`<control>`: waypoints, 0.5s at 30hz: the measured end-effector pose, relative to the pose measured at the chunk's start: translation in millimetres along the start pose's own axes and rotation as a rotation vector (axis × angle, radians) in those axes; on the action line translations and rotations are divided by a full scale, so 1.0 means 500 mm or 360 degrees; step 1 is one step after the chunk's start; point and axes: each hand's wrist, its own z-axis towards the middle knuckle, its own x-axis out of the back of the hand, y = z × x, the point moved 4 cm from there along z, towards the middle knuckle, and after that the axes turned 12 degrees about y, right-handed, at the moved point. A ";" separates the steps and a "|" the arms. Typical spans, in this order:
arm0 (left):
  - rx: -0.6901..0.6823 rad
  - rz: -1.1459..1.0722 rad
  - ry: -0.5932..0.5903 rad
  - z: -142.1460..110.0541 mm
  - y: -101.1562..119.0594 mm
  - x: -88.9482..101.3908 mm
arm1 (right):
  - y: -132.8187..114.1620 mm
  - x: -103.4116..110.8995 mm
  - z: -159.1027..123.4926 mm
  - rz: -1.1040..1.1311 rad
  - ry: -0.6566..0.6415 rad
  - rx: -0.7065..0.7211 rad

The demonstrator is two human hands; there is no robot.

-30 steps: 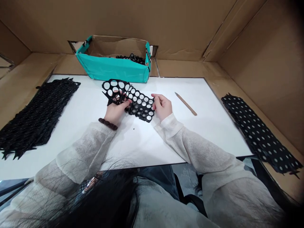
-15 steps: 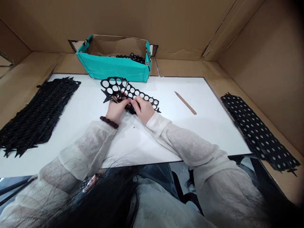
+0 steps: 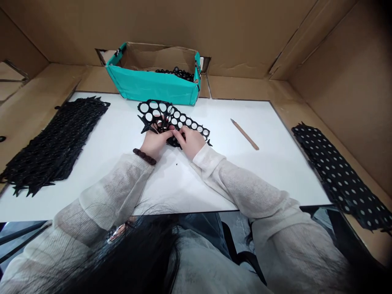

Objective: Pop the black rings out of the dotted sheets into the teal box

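A black sheet with rows of round holes (image 3: 190, 122) is bent between my two hands over the white board. My left hand (image 3: 156, 141) is closed on its folded left part, where pointed tips stick out at the edge. Close beside it, my right hand (image 3: 192, 141) pinches the sheet near its middle, thumb almost touching the left thumb. The sheet's right end reaches out past my right hand. The fingertips of both hands are partly hidden by the black material.
A turquoise-covered cardboard box (image 3: 156, 87) with black pieces inside stands behind my hands. To the left lies a stack of black perforated sheets (image 3: 58, 143); black sheets with white dots (image 3: 339, 171) lie far right. A brown pencil-like stick (image 3: 245, 134) rests on the white board (image 3: 269, 171).
The whole view has shifted slightly, so everything appears a little further right. Both hands keep their hold on the black sheet, with only slight finger movement.
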 end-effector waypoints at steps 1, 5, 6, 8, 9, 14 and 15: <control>-0.0012 -0.0020 -0.0020 0.000 0.001 0.000 | 0.001 0.000 0.000 0.0003 0.0005 -0.0011; -0.0023 -0.0033 -0.0047 -0.001 0.004 -0.001 | 0.004 0.001 0.002 0.0018 0.0060 -0.0030; -0.0020 -0.0030 -0.0041 -0.002 0.005 -0.001 | 0.005 0.001 0.003 0.0024 0.0074 -0.0031; -0.0013 -0.0019 -0.0031 -0.006 0.008 -0.005 | 0.007 0.000 0.006 0.0049 0.0090 -0.0032; -0.0008 -0.0018 -0.0025 -0.008 0.010 -0.007 | 0.008 -0.001 0.007 0.0070 0.0094 -0.0033; 0.0024 -0.0026 0.0014 -0.008 0.002 -0.014 | 0.014 -0.005 0.011 0.0230 0.0179 -0.0066; 0.0019 -0.0020 0.0039 -0.005 -0.001 -0.012 | 0.016 -0.003 0.012 0.0262 0.0223 -0.0092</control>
